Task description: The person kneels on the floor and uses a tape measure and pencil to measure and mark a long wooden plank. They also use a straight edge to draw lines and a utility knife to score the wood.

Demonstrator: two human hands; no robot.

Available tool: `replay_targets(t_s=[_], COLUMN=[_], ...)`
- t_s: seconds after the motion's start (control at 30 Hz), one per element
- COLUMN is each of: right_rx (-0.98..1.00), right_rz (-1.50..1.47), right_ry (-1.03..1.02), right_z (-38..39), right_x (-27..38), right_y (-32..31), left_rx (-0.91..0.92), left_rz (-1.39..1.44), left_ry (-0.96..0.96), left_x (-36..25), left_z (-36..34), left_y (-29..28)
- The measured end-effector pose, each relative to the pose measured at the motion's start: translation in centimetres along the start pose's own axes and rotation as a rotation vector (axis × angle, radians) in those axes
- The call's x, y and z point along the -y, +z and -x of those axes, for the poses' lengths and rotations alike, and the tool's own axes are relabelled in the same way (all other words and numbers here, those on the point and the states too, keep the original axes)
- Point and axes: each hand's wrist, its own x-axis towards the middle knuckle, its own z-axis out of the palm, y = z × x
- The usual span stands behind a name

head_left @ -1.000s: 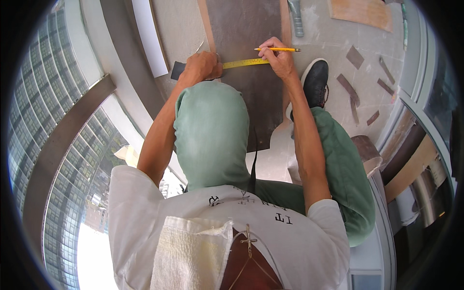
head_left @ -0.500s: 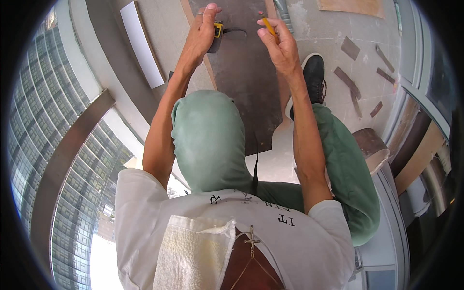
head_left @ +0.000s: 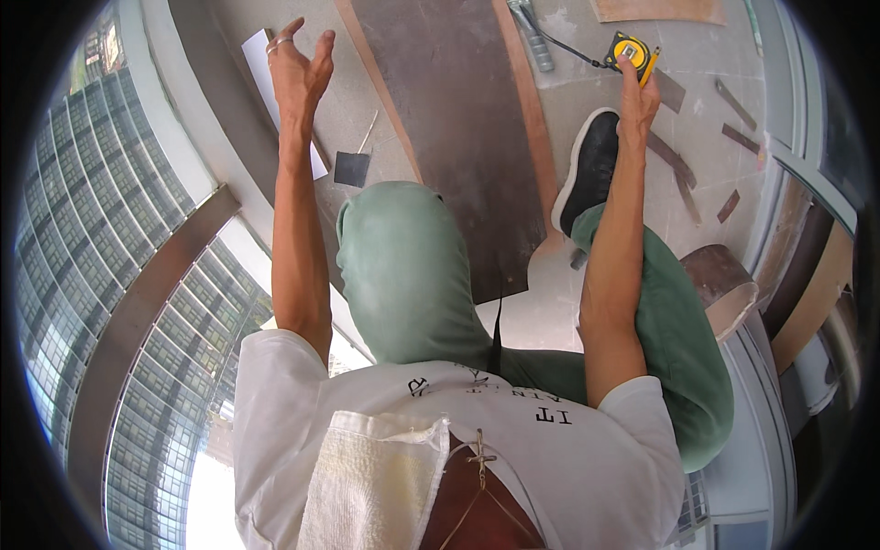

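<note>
Concrete floor (head_left: 596, 101) carries a dark brown board (head_left: 458, 119) at twelve o'clock. At one o'clock the right hand (head_left: 635, 90) is clamped on a yellow tape measure (head_left: 630, 46) and yellow pencil (head_left: 652, 62). At eleven o'clock the left hand (head_left: 298, 69) hangs spread apart, holding nothing.

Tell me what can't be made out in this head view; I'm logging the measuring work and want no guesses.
- Right hand: it grips a yellow tape measure and a pencil; the fingers cover the case's lower part.
- Dark board: its far end is cut off by the top edge, its near end hidden behind the green-trousered knee.
- Left hand: open, empty.
</note>
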Motion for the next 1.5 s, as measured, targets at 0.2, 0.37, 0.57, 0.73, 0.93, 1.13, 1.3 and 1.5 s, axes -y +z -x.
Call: replay_targets(t_s=[0.2,0.37,0.57,0.73,0.93,1.13,1.3,1.5], right_rx=[-0.201,-0.409,0.202,0.254,0.325,0.264,0.206,-0.005], right_rz=[0.149,0.496,0.515,0.422,0.31,0.167,0.299,0.378], right_ry=[0.408,-0.038,-0.02,-0.002,0.139,0.11,-0.047,-0.363], right_z=[-0.5,3.4,11.8,13.8,10.7,8.0,4.4,5.3], right_x=[-5.7,-1.5,0.0,0.9,-0.5,0.4,2.0,2.9], right_y=[-4.8,-1.6,7.4,9.4,9.9,12.2,16.8,16.8], left_rx=[-0.072,0.036,-0.156,-0.157,-0.108,-0.061,-0.056,-0.022], left_rz=[-0.331,-0.25,0.169,0.285,0.291,0.372,0.404,0.376], left_ry=[-0.065,-0.33,-0.273,-0.275,-0.286,-0.253,-0.222,-0.236], left_x=[6.8,6.7,5.9,-0.6,-4.0,-5.9,-6.8,-8.5], left_z=[6.9,8.6,8.0,9.5,10.2,9.2,6.7,5.5], left_y=[-0.7,-0.8,-0.6,-1.0,1.8,2.5,4.5,6.8])
